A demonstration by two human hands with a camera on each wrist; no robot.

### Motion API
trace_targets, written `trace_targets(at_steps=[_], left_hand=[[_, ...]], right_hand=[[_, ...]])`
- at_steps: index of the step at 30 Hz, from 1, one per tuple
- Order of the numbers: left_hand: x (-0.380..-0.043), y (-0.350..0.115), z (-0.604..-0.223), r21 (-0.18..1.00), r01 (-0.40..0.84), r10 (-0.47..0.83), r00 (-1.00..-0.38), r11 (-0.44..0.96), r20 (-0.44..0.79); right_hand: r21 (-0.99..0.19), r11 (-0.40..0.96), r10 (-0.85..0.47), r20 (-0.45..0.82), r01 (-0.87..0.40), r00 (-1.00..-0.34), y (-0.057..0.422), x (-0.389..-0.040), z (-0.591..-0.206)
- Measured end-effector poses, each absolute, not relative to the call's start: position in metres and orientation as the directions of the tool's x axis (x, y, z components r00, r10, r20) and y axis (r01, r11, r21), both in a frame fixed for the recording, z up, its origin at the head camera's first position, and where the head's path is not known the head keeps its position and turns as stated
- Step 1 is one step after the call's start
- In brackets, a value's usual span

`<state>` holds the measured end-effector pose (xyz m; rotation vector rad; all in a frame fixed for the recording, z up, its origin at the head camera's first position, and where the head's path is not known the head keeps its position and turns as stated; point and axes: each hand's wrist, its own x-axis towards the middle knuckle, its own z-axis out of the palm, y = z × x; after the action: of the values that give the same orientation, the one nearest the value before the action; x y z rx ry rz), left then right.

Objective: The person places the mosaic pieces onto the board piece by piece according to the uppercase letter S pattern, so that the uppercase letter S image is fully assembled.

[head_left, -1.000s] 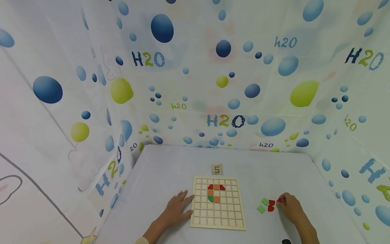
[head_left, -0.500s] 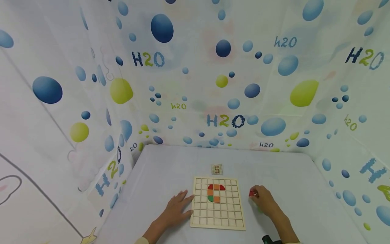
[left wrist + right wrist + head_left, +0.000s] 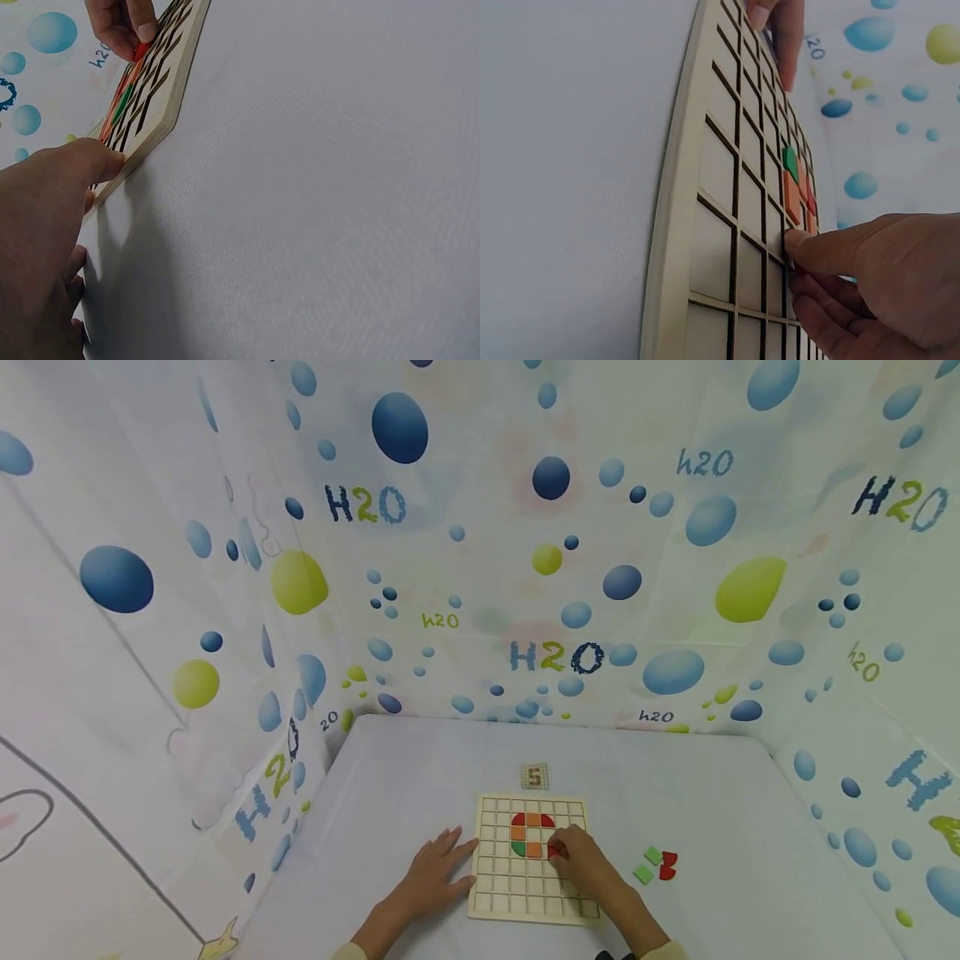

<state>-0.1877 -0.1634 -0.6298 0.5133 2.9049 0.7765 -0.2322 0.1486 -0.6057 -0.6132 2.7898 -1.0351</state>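
A wooden grid board [image 3: 536,893] lies on the table with red, orange and green pieces set in its upper middle cells. My right hand [image 3: 585,860] is over the board, pinching a red tile [image 3: 553,852] between thumb and fingers, just right of an orange square tile [image 3: 533,850]. In the right wrist view the thumb and fingertips are right at a cell, the red tile mostly hidden between them. My left hand [image 3: 431,877] rests at the board's left edge with fingers spread, thumb and fingertip touching the rim. A green rounded tile [image 3: 790,160] sits beside the orange one.
Right of the board lie green square tiles [image 3: 643,874] and red rounded tiles [image 3: 667,872]. Behind the board is a small card [image 3: 535,777] with a brown figure on a grid. A patterned curtain [image 3: 480,568] surrounds the white table [image 3: 420,768].
My right hand has carried a red tile leftward from the loose pieces to the board, beside the orange tile. The left hand has stayed at the board's edge.
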Motion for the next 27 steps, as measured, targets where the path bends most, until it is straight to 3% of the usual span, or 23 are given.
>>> trace_targets(at_steps=[19, 27], left_hand=[[-0.189, -0.163, -0.634, 0.507, 0.281, 0.323, -0.946, 0.815, 0.005], [-0.188, -0.163, -0.634, 0.517, 0.285, 0.328, -0.944, 0.808, 0.007]], right_hand=[[-0.58, 0.737, -0.369, 0.087, -0.348, -0.925, 0.135, -0.226, -0.61], [-0.614, 0.728, -0.336, 0.068, -0.305, -0.939, 0.139, -0.226, -0.613]])
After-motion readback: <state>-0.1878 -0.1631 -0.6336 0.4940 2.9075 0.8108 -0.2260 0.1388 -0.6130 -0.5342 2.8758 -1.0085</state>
